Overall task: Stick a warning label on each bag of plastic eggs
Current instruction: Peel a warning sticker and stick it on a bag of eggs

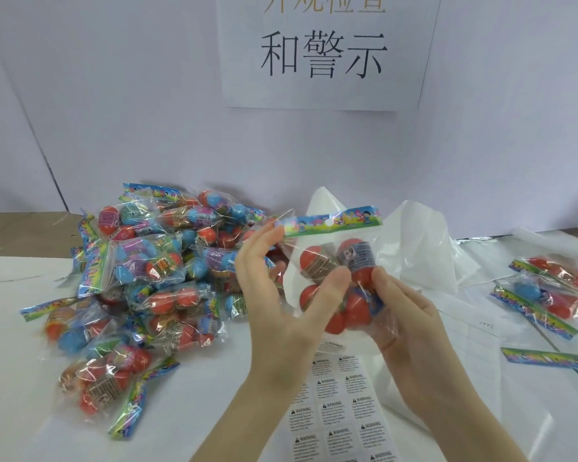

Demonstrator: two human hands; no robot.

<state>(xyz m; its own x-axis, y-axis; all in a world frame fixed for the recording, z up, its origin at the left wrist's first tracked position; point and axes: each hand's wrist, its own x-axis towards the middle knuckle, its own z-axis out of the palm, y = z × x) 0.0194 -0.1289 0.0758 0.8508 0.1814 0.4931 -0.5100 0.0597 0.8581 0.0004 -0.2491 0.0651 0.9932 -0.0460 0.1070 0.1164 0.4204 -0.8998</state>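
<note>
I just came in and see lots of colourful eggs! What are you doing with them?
A person is holding one clear bag of plastic eggs up above the table, gripped by the left hand and the right hand. A sheet of warning labels lies just below. A big pile of bags waits on the left, and a few bags lie on the right.
</note>
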